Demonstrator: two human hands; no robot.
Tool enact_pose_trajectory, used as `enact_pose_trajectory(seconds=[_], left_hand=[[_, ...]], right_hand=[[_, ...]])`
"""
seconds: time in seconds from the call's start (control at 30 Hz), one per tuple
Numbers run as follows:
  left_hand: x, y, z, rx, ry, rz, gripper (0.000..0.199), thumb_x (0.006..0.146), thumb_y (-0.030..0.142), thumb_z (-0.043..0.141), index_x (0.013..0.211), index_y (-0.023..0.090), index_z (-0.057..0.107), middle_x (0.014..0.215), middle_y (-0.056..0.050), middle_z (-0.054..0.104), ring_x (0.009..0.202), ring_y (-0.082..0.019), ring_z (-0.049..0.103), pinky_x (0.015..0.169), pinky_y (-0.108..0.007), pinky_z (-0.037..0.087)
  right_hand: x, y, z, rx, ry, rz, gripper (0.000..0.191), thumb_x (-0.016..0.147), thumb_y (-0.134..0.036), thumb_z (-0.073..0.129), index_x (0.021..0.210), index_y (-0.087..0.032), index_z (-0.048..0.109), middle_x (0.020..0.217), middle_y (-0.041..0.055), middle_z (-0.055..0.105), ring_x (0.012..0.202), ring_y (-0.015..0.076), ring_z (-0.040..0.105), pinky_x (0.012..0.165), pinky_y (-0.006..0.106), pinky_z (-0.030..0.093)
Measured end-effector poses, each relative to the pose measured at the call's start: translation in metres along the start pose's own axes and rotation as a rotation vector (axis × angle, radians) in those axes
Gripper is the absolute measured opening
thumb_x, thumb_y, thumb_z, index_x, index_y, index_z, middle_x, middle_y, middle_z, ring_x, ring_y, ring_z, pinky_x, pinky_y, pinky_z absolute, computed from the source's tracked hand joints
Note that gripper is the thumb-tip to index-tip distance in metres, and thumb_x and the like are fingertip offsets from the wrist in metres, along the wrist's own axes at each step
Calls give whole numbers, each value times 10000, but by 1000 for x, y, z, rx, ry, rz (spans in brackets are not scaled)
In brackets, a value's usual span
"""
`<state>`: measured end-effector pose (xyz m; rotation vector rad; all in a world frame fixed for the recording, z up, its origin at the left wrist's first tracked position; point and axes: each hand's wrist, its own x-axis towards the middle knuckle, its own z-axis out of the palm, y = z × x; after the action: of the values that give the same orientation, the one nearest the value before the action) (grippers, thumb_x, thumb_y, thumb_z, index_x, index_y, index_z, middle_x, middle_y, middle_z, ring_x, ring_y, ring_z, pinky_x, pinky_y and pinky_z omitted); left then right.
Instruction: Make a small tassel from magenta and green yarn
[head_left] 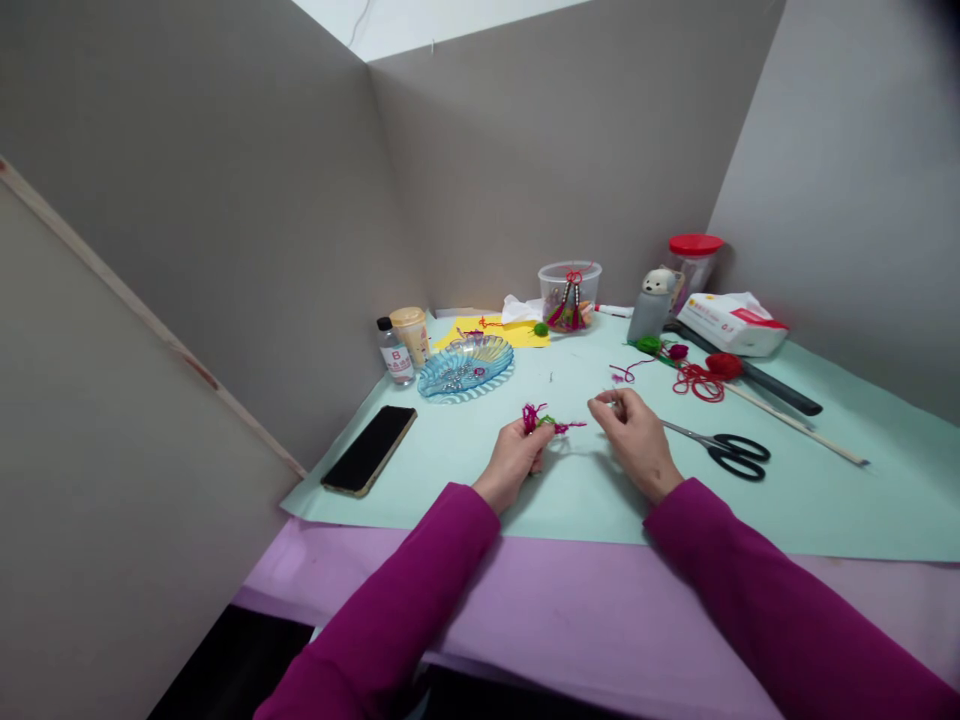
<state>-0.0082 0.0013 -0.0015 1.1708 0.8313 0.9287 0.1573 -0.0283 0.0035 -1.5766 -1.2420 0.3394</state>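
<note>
My left hand is closed on a small magenta and green yarn piece, its loops sticking up above the fingers and a thin magenta end pointing right. To the right, my right hand has its thumb and fingertips pinched together. Whatever it pinches is too small to make out; a faint thread may run between the hands. Black-handled scissors lie just beyond the right hand, blades pointing towards it. A short magenta yarn scrap rests on the mat behind that hand.
A phone lies at left. Behind are a blue glass dish with beads, a small bottle, yellow paper and a clear tub. At right are red yarn, a grey bottle, a tissue pack and a stick.
</note>
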Motion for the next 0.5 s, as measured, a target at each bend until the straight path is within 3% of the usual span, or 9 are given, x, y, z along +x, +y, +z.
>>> enact_pose_trajectory(seconds=[0.1,0.17,0.5], left_hand=[[0,0,0,9,-6,8,259,726,322,668,725,161,465,517,79,321,421,-43,255,411,-211,185],[1,0,0,13,-2,7,254,723,319,669,731,159,472,520,78,328,422,-43,257,413,-211,186],[-1,2,5,56,-35,-22,250,697,320,688,759,142,524,524,79,325,419,-37,225,421,-224,139]], right_hand=[[-3,-3,3,117,-220,2,326,753,-502,556,827,-185,578,555,-61,408,522,111,380,510,242,304],[-5,-1,6,116,-264,-31,288,761,-471,548,733,-185,549,568,-52,418,544,108,375,528,242,303],[-4,-3,5,-49,-43,-50,225,810,-372,458,656,-214,415,568,-44,444,552,120,384,566,258,282]])
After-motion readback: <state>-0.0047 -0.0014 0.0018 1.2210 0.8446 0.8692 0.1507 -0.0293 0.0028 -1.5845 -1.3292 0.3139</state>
